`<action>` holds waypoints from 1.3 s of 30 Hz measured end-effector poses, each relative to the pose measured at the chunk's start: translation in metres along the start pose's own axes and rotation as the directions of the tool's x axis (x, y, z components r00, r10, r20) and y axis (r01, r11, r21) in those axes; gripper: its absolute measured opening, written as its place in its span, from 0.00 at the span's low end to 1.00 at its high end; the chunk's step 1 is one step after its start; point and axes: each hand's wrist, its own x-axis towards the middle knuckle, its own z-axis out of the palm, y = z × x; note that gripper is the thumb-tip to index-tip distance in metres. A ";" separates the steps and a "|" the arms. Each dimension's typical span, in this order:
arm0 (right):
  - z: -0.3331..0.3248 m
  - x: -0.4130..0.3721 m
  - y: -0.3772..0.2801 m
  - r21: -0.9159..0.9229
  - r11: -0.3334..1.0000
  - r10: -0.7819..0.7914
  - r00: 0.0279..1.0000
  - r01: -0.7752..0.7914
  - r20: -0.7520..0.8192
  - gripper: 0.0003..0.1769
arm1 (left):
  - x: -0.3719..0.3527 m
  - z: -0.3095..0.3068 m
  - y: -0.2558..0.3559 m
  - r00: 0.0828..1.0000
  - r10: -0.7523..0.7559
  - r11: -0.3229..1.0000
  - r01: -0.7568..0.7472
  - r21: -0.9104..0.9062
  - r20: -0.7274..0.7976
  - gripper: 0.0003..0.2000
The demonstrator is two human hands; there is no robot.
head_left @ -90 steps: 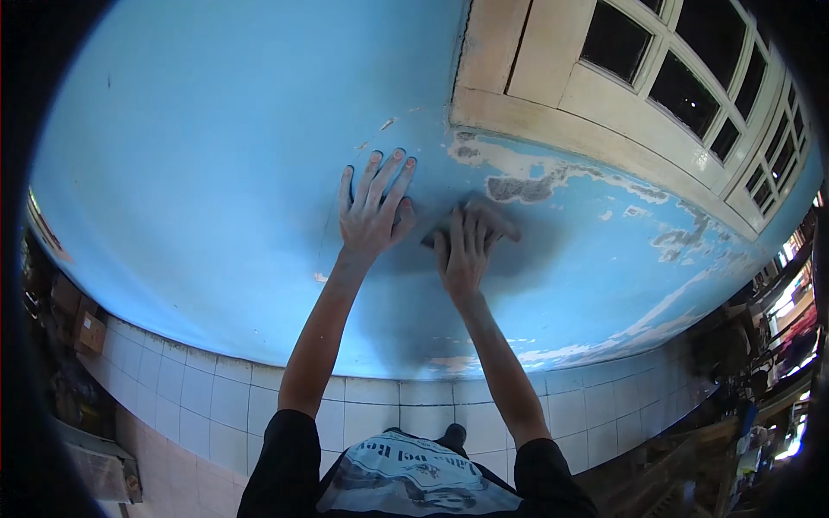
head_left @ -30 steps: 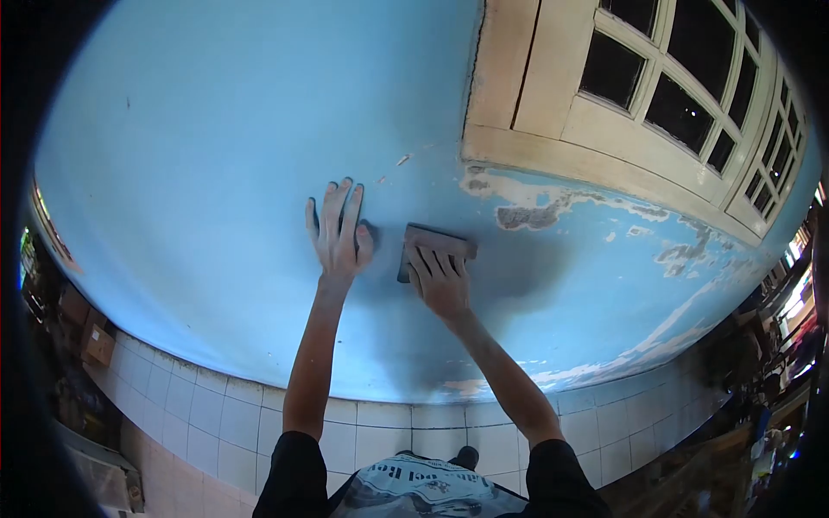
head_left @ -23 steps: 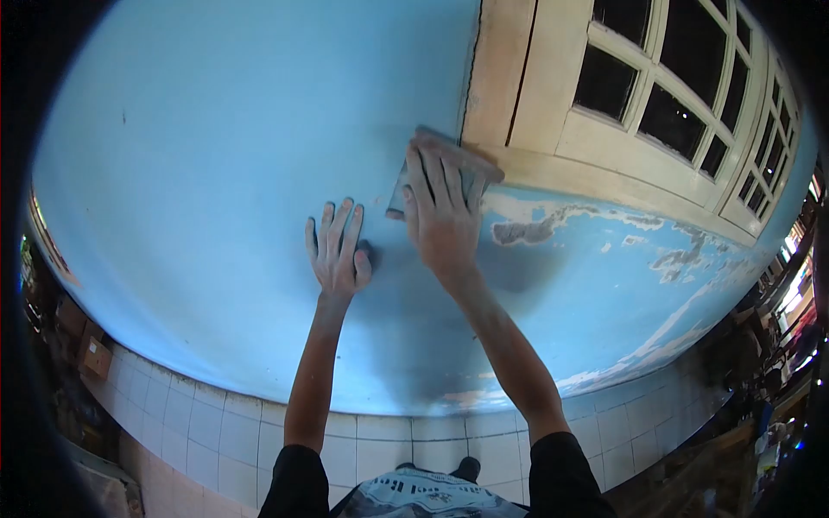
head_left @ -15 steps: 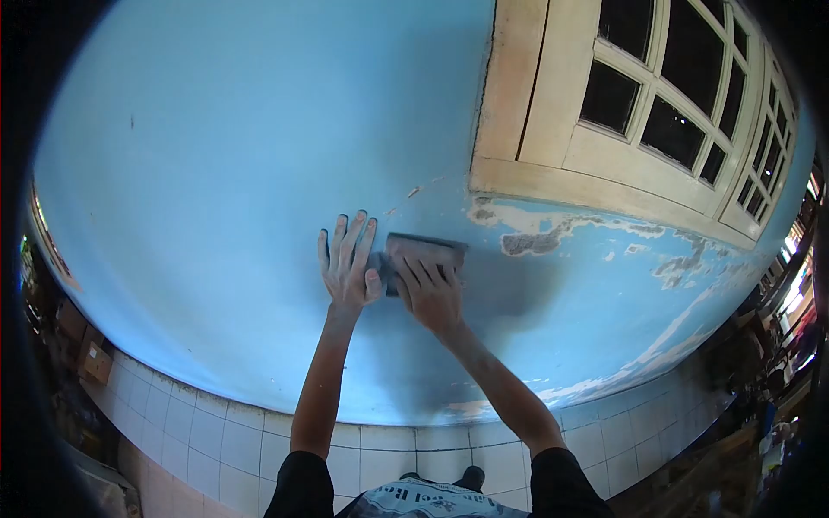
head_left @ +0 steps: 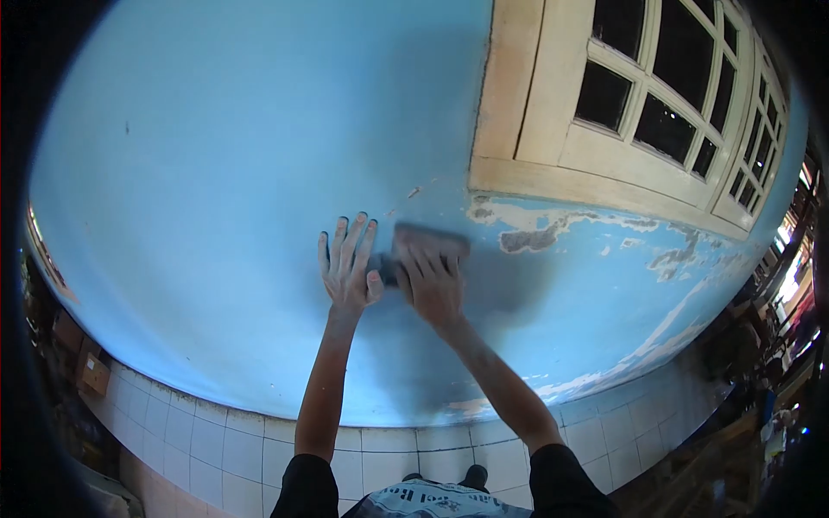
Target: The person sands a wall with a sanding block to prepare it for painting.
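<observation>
My left hand [head_left: 348, 266] lies flat on the blue wall [head_left: 233, 173], fingers spread and whitened with dust, holding nothing. To its right, my right hand [head_left: 433, 289] presses a sheet of sandpaper [head_left: 440, 236] against the wall. The sheet is brownish-grey on its outer face, slightly blurred, and sticks out above the fingertips. A dark bit of it shows between the two hands; the palm hides the rest. Bare grey and white patches [head_left: 531, 239] of peeled paint are right of my right hand.
A cream wooden window frame [head_left: 570, 180] with dark panes stands at the upper right. White floor tiles [head_left: 389, 439] run along the wall's base, under my feet. A small cardboard box [head_left: 93, 374] is at the far left, and clutter lines the far right.
My right hand and the sandpaper have shifted slightly up and to the right along the wall. My left hand stays in about the same place.
</observation>
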 end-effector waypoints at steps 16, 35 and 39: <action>-0.029 -0.030 0.013 0.173 0.983 -0.062 0.998 0.059 0.013 0.22 | -0.025 -0.005 0.080 0.994 0.025 0.882 0.027 -0.470 0.105 0.16; -0.180 0.010 0.239 -0.167 0.803 -0.590 0.804 0.573 -0.075 0.08 | 0.014 0.010 0.170 0.840 -0.464 0.833 0.522 -0.183 0.280 0.51; -0.166 0.001 0.248 -0.192 0.802 -0.594 0.789 0.565 -0.159 0.08 | 0.017 0.011 0.169 0.809 -0.500 0.825 0.554 -0.115 0.309 0.44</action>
